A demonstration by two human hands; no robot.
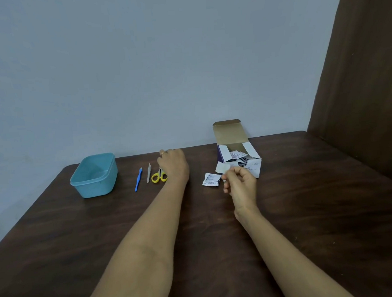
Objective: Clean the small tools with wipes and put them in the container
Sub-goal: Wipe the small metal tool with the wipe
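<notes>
Table (307, 210): dark wood; its far edge meets the pale wall (141, 71), and its far left corner is rounded.
Right side: a brown panel (357, 83) rises past the table's far right corner.
Container (95, 187): light blue, lidless, near the far left corner, well apart from both hands.
Tools: a blue-handled tool (138, 179), a grey metal tool (148, 173) and yellow-handled scissors (156, 177) lie side by side, right of the container, handles toward the person.
Left hand (174, 166): back up, over the blade end of the scissors; its fingers are hidden, so I cannot tell whether they grip.
Right hand (241, 183): raised off the table, thumb and fingertips pinching a small white wipe (222, 168), the other fingers curled.
Torn packet (211, 179): flat on the table, just left of the right hand.
Box (255, 168): flap up, packets inside, near the far edge, just behind the right hand.
Open room: bare wood shows between scissors and packet, and across the near half around both forearms.
</notes>
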